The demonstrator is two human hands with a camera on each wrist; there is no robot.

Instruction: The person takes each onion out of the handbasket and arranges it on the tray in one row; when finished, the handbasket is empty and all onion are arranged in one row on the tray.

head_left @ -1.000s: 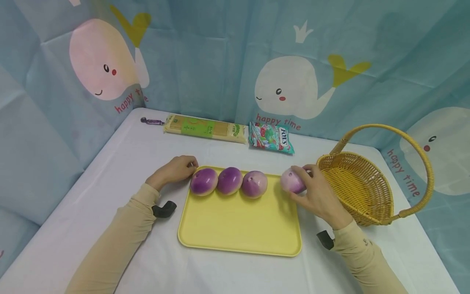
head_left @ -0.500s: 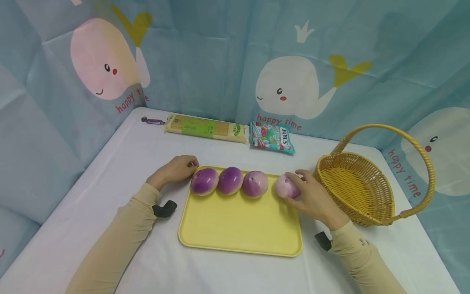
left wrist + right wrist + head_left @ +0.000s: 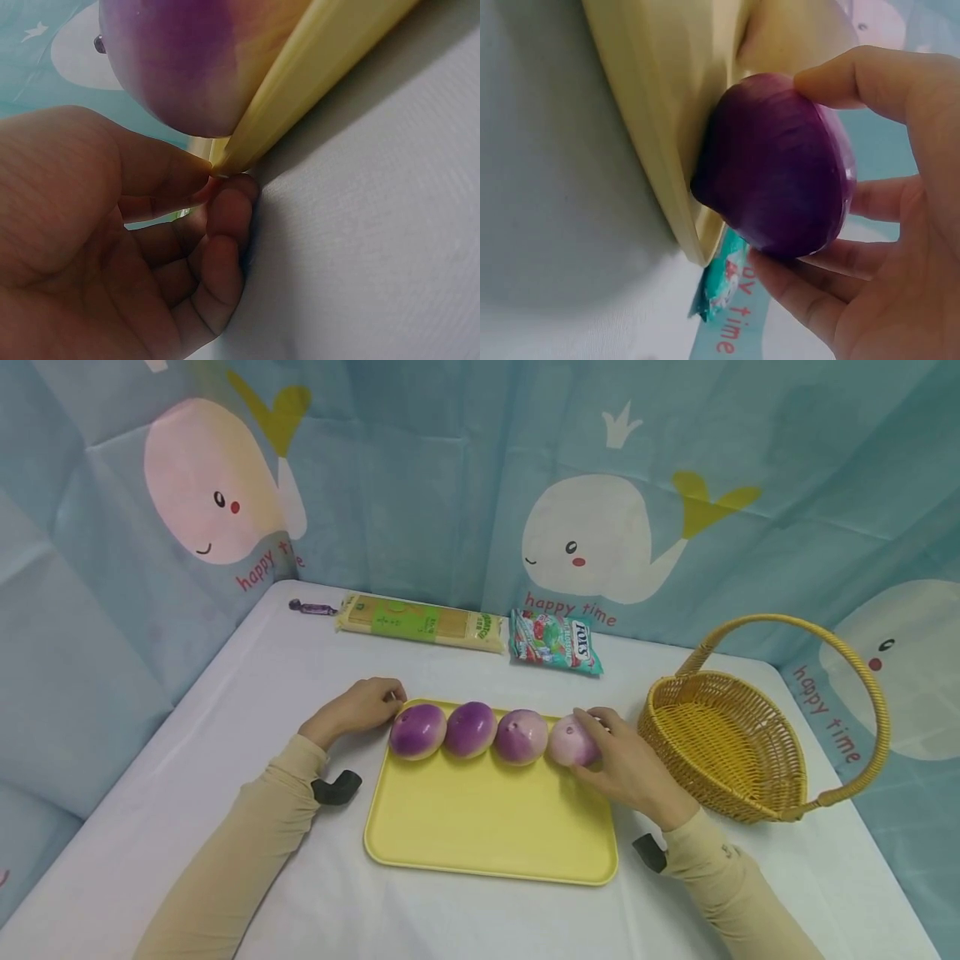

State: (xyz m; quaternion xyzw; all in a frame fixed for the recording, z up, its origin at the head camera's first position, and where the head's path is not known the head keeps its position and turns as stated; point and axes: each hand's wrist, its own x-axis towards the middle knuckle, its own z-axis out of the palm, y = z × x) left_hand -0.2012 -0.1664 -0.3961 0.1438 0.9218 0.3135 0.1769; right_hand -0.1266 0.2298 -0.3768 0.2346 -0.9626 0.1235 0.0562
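Note:
A yellow tray (image 3: 487, 827) lies on the table with a row of purple-and-white onions along its far edge. My left hand (image 3: 367, 703) pinches the tray's far left corner between thumb and curled fingers, as the left wrist view shows. Beside it sits the leftmost onion (image 3: 417, 732), then a second purple onion (image 3: 470, 730) and a paler onion (image 3: 521, 737). At the row's right end, my right hand (image 3: 630, 764) grips a pale onion (image 3: 570, 741) by its sides. The right wrist view shows that held onion's dark purple side (image 3: 780, 169) against the tray.
A wicker basket (image 3: 787, 727) with a tall handle stands right of the tray. Behind the tray lie a wrapped purple candy (image 3: 315, 608), a pack of noodles (image 3: 420, 622) and a teal candy bag (image 3: 555, 642). A whale-print curtain (image 3: 420, 485) hangs behind the table.
My right hand has moved left with the pale onion, from the tray's right edge to beside the third onion. The left hand stays at the tray's corner.

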